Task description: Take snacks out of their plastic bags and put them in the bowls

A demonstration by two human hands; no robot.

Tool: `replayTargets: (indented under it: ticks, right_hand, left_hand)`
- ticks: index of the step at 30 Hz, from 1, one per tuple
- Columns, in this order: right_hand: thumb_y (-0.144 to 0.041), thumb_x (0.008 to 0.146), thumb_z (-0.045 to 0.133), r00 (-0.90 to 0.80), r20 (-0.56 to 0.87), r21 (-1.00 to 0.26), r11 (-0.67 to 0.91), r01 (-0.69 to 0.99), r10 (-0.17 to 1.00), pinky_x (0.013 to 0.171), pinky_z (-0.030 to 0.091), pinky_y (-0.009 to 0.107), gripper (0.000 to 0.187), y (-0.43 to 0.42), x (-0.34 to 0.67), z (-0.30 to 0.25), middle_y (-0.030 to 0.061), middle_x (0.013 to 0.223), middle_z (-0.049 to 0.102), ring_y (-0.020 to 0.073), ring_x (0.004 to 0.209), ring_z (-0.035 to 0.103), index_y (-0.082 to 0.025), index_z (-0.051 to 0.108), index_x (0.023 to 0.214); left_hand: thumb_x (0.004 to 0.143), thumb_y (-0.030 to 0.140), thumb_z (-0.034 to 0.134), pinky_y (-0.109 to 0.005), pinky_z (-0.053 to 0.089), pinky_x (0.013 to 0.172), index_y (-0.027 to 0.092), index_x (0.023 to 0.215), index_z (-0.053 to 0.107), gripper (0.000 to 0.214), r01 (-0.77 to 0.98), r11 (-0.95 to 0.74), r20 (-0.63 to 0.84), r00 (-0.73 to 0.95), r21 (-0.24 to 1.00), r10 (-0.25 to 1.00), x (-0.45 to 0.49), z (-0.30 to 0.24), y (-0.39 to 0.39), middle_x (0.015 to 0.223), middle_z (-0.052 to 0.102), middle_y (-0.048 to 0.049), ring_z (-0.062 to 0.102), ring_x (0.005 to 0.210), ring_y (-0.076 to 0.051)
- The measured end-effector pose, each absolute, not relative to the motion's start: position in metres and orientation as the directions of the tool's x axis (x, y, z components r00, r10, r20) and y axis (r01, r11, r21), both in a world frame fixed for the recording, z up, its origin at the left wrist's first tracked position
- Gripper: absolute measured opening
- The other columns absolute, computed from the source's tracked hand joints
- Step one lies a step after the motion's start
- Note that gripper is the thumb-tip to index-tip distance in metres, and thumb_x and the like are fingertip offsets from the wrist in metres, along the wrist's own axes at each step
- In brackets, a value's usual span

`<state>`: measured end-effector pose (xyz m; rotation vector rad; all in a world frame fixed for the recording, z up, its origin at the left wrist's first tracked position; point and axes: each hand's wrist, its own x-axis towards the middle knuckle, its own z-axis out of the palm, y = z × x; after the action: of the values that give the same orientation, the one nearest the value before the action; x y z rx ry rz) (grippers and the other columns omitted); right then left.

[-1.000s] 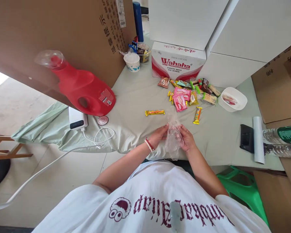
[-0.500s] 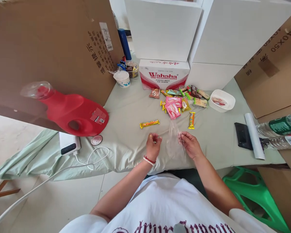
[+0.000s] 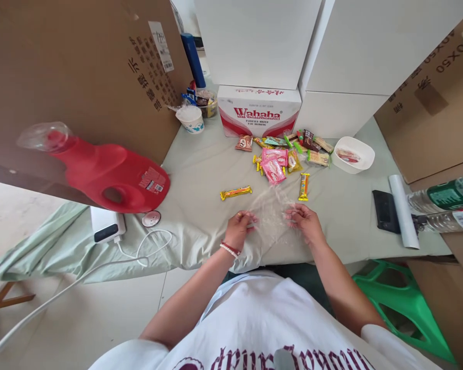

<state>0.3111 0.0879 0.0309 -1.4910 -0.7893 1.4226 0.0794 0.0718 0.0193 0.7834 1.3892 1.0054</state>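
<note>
A clear plastic bag [image 3: 273, 218] is stretched between my two hands above the near side of the table. My left hand [image 3: 241, 229], with a red and a white bracelet at the wrist, pinches the bag's left edge. On the opposite edge, my right hand [image 3: 303, 220] grips it between thumb and fingers. Just beyond lie two yellow-wrapped snack bars, one on the left [image 3: 235, 192] and one upright on the right [image 3: 304, 186]. Pink snack packets [image 3: 273, 168] rest behind the bag, among several other wrapped snacks.
A Wahaha carton [image 3: 259, 112] stands at the back. A white bowl [image 3: 354, 154] holding packets sits right of the snacks. On the left are a red detergent bottle [image 3: 118, 177], a power bank [image 3: 107, 225] with cable, and a paper cup [image 3: 190, 119]. Plastic bottles [image 3: 447, 195] lie far right.
My left hand has taken hold of the bag's left edge. The bag, earlier hanging from my right hand, is now spread wider between both hands. The view has shifted slightly.
</note>
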Motion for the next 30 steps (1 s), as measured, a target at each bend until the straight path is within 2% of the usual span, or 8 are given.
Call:
replayTargets:
  ticks: [7, 11, 14, 16, 20, 25, 27, 30]
  right_hand:
    - [-0.051, 0.075, 0.070, 0.156, -0.304, -0.936, -0.325, 0.137, 0.940, 0.051, 0.048, 0.028, 0.034, 0.093, 0.330, 0.012, 0.0027, 0.084, 0.071, 0.0166, 0.062, 0.059, -0.023, 0.068, 0.094]
    - [-0.050, 0.084, 0.063, 0.086, -0.195, -0.930, -0.212, 0.301, 0.977, 0.058, 0.048, 0.030, 0.030, 0.091, 0.324, 0.012, 0.0020, 0.079, 0.070, 0.0177, 0.062, 0.059, -0.024, 0.069, 0.098]
    - [-0.047, 0.089, 0.061, 0.045, -0.116, -0.917, -0.124, 0.378, 0.992, 0.066, 0.051, 0.033, 0.025, 0.083, 0.317, 0.018, 0.0025, 0.081, 0.071, 0.0201, 0.067, 0.063, -0.025, 0.070, 0.099]
    - [-0.045, 0.091, 0.060, 0.068, -0.052, -0.910, -0.075, 0.408, 0.996, 0.073, 0.053, 0.036, 0.023, 0.074, 0.319, 0.022, 0.0035, 0.085, 0.073, 0.0222, 0.072, 0.065, -0.027, 0.071, 0.101]
    - [-0.042, 0.083, 0.067, 0.149, -0.085, -0.936, -0.131, 0.326, 0.985, 0.083, 0.055, 0.040, 0.017, 0.059, 0.345, 0.028, 0.0055, 0.094, 0.075, 0.0257, 0.088, 0.068, -0.028, 0.068, 0.092]
    - [-0.050, 0.076, 0.073, 0.067, -0.555, -0.832, -0.555, -0.021, 0.829, 0.062, 0.055, 0.033, 0.037, 0.087, 0.362, 0.035, 0.0052, 0.090, 0.077, 0.0232, 0.078, 0.072, -0.027, 0.059, 0.101]
    - [-0.048, 0.071, 0.081, 0.066, -0.552, -0.830, -0.556, 0.050, 0.831, 0.053, 0.048, 0.028, 0.049, 0.109, 0.351, 0.035, 0.0019, 0.080, 0.074, 0.0191, 0.064, 0.067, -0.026, 0.060, 0.110]
    - [-0.040, 0.061, 0.085, 0.071, -0.452, -0.875, -0.458, 0.157, 0.889, 0.047, 0.037, 0.024, 0.047, 0.135, 0.341, 0.030, -0.0038, 0.065, 0.065, 0.0121, 0.050, 0.052, -0.021, 0.065, 0.100]
  left_hand:
    - [0.060, 0.029, 0.073, -0.027, 0.051, 0.060, 0.019, 0.086, 0.063, 0.029, 0.016, 0.437, -0.418, -0.264, 0.899, 0.869, 0.001, 0.037, 0.045, 0.082, 0.067, -0.0024, 0.066, 0.076, -0.019]
    - [0.075, 0.019, 0.059, -0.029, 0.051, 0.074, 0.022, 0.082, 0.063, 0.009, 0.413, 0.118, 0.064, -0.401, 0.903, 0.914, 0.000, 0.064, 0.038, 0.086, 0.064, -0.0013, 0.061, 0.079, -0.016]
    - [0.090, 0.020, 0.048, -0.037, 0.052, 0.095, 0.023, 0.089, 0.070, 0.022, 0.687, -0.183, 0.299, -0.053, 0.703, 0.953, 0.029, 0.068, 0.049, 0.098, 0.072, -0.0070, 0.067, 0.099, -0.021]
    - [0.096, 0.026, 0.048, -0.046, 0.042, 0.114, 0.022, 0.109, 0.074, 0.030, 0.791, -0.284, 0.248, 0.172, 0.542, 0.953, 0.049, 0.056, 0.060, 0.122, 0.073, -0.0120, 0.061, 0.128, -0.028]
    - [0.100, 0.051, 0.048, -0.064, 0.007, 0.128, 0.021, 0.156, 0.049, 0.063, 0.899, -0.339, 0.045, 0.340, 0.277, 0.939, 0.067, 0.015, 0.069, 0.168, 0.035, -0.0172, 0.027, 0.158, -0.037]
    - [0.098, 0.067, 0.042, -0.076, -0.003, 0.121, 0.026, 0.164, 0.032, 0.078, 0.927, -0.336, -0.028, 0.345, 0.165, 0.938, 0.063, -0.005, 0.061, 0.173, 0.017, -0.0194, 0.015, 0.161, -0.041]
    - [0.098, 0.068, 0.043, -0.076, -0.001, 0.121, 0.027, 0.165, 0.030, 0.079, 0.925, -0.344, -0.035, 0.354, 0.161, 0.935, 0.063, -0.004, 0.060, 0.174, 0.016, -0.0188, 0.015, 0.161, -0.041]
    - [0.098, 0.068, 0.042, -0.074, 0.002, 0.123, 0.018, 0.166, 0.026, 0.086, 0.934, -0.320, -0.028, 0.328, 0.159, 0.944, 0.063, -0.005, 0.062, 0.173, 0.016, -0.0209, 0.018, 0.160, -0.041]
